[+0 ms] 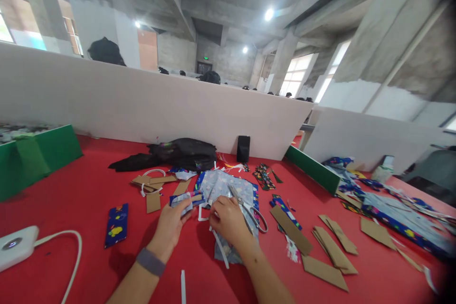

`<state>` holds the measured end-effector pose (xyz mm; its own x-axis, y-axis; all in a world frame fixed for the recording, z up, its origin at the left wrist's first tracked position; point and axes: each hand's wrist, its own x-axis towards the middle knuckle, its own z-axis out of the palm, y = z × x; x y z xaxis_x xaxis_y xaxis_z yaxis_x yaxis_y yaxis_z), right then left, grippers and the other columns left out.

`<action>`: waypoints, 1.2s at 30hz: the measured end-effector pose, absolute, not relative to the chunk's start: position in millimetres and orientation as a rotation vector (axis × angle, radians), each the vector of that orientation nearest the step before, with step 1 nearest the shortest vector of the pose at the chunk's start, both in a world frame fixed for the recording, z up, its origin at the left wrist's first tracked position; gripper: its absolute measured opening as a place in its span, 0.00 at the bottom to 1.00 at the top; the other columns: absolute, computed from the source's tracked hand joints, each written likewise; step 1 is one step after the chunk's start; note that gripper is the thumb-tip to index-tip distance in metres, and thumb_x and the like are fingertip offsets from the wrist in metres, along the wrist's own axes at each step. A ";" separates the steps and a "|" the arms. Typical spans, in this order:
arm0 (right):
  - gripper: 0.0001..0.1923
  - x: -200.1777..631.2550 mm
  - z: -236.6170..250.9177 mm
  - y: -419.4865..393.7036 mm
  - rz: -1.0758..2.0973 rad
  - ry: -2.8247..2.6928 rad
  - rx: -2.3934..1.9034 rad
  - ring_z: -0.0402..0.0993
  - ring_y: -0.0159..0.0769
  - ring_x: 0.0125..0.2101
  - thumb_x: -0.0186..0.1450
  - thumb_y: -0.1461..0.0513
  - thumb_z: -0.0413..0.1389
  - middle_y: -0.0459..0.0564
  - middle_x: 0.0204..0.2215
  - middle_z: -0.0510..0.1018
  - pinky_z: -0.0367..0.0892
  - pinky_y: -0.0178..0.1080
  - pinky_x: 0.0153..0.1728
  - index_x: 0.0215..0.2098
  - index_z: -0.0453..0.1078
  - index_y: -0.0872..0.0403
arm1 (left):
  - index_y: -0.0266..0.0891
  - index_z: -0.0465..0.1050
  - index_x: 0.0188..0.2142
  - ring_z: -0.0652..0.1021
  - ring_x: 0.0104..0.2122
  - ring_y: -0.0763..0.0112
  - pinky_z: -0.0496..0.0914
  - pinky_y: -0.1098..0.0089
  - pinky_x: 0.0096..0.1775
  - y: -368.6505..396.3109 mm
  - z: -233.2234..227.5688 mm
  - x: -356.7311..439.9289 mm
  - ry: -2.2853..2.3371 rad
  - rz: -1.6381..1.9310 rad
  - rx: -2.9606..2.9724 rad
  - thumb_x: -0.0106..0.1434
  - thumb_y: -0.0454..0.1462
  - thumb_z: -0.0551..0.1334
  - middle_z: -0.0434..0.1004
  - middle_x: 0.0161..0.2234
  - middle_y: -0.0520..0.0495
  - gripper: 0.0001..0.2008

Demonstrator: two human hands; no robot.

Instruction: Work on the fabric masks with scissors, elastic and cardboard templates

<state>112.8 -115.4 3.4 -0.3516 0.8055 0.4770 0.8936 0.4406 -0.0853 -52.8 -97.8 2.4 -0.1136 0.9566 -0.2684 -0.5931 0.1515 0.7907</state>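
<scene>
- Now both hands meet over a patch of patterned fabric (228, 187) near the middle of the red tabletop (71, 190).
- Left hand (171, 225) pinches a small folded strip of blue printed cloth (185, 198) between thumb and fingers, lifting its near end slightly off the tabletop.
- Right hand (228, 221) is curled closed, knuckles up, pressing on the pale fabric and seemingly gripping a thin white strip (219, 244) that trails toward the wrist; what its fingertips hold is hidden, so I cannot tell exactly.
- Scissors (251, 209) lie just beside the right hand, handles toward the person, blades pointing away across the fabric.
- To do this step well, I judge the left pinch should stay close to the fold so the strip lies flat, with the right hand keeping the fabric taut.
- Keeping the white strip straight rather than twisted would likely help any fold line up neatly.
- Scissor tips sit near the knuckles, so the right hand should move with care.
- Cardboard pieces (331, 247) lie scattered to the right, more cardboard (153, 202) to the left.
- A finished-looking blue printed piece (117, 224) rests apart on the left, and a white device (16, 247) with a cable sits at the near left edge.
- A black bag (181, 153) lies against the partition behind.
</scene>
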 end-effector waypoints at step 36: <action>0.10 114.2 17.7 -117.9 -0.127 -2.199 -1.611 0.72 0.31 0.29 0.63 0.59 0.51 0.44 0.26 0.78 0.57 0.34 0.37 0.29 0.72 0.51 | 0.33 0.71 0.26 0.77 0.23 0.75 0.76 0.73 0.27 -83.4 -5.3 -57.6 0.909 1.472 0.245 0.53 0.22 0.59 0.76 0.22 0.53 0.08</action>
